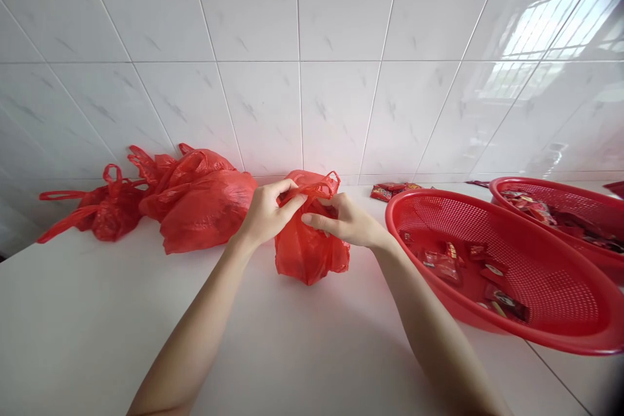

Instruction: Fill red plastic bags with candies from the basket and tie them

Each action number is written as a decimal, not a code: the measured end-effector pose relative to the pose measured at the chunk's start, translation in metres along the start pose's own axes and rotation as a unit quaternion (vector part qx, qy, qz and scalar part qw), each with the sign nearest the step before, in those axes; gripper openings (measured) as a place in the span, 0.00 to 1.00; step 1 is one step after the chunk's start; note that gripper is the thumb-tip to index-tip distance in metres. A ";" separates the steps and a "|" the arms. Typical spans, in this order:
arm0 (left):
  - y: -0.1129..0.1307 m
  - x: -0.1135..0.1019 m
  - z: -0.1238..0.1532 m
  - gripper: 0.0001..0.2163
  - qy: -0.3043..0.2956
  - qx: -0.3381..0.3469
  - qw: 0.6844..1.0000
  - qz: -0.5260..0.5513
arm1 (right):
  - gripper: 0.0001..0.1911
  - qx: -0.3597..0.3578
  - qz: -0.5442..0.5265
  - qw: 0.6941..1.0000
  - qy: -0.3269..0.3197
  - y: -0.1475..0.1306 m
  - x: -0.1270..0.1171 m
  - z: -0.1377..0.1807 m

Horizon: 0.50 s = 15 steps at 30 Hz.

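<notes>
A red plastic bag (312, 257) stands in front of me on the white table, its top gathered and its handle loops upright. With thumb and fingers closed, my left hand (268, 211) pinches the bag's top edge on the left side. On the right, my right hand (344, 221) grips the bag's upper part, thumb across the front. Its fingertips are partly hidden behind the thin plastic. What lies inside the bag cannot be made out.
To the left sit filled red bags (205, 208) and a smaller one with raised handles (114, 211). A large red basket (550, 273) with several small packets stands at the right, a second basket (580, 198) behind it. Loose packets (390, 190) lie by the tiled wall (263, 110).
</notes>
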<state>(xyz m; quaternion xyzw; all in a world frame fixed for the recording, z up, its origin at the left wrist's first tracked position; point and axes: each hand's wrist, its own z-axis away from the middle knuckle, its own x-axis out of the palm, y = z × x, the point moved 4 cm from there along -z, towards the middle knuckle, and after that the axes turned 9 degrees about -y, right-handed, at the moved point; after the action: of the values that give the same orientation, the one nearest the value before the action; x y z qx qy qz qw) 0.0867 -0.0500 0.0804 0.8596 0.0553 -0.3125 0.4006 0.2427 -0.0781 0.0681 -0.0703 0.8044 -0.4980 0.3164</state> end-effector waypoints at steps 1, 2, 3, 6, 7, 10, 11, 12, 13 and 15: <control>0.000 0.000 0.000 0.10 -0.002 0.002 1.000 0.002 | 0.18 -0.008 -0.012 1.000 0.004 -0.001 0.001 -0.001; 0.000 0.000 0.000 0.09 -0.004 0.003 1.000 0.003 | 0.20 -0.008 -0.032 0.999 0.012 -0.001 0.002 -0.002; 0.001 0.000 0.001 0.08 -0.006 0.001 1.000 0.002 | 0.22 -0.001 -0.056 0.998 0.027 0.000 0.002 -0.003; 0.003 -0.001 0.003 0.13 -0.009 -0.004 1.000 -0.021 | 0.24 0.050 -0.129 0.986 0.091 0.009 0.001 -0.006; 0.005 0.000 0.003 0.17 -0.014 0.000 0.999 -0.031 | 0.23 0.069 -0.147 0.981 0.108 0.012 0.000 -0.006; 0.011 0.003 0.005 0.19 -0.039 0.042 0.997 -0.050 | 0.23 0.107 -0.163 0.971 0.139 0.018 -0.003 -0.007; 0.012 0.004 0.005 0.18 -0.046 0.056 0.996 -0.057 | 0.23 0.113 -0.164 0.969 0.146 0.019 -0.004 -0.006; 0.013 0.005 0.005 0.16 -0.051 0.064 0.995 -0.064 | 0.23 0.116 -0.164 0.968 0.149 0.019 -0.006 -0.006; 0.012 0.006 0.005 0.15 -0.055 0.065 0.994 -0.073 | 0.23 0.119 -0.164 0.968 0.146 0.020 -0.006 -0.006; 0.008 0.007 0.004 0.17 -0.059 0.050 0.993 -0.091 | 0.24 0.131 -0.170 0.969 0.125 0.021 -0.007 -0.006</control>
<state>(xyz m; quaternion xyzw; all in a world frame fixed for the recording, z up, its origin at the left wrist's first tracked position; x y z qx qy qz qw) 0.0930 -0.0590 0.0795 0.8500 0.0935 -0.4005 0.3292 0.2494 -0.0600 0.0550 -0.1009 0.7419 -0.6499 0.1303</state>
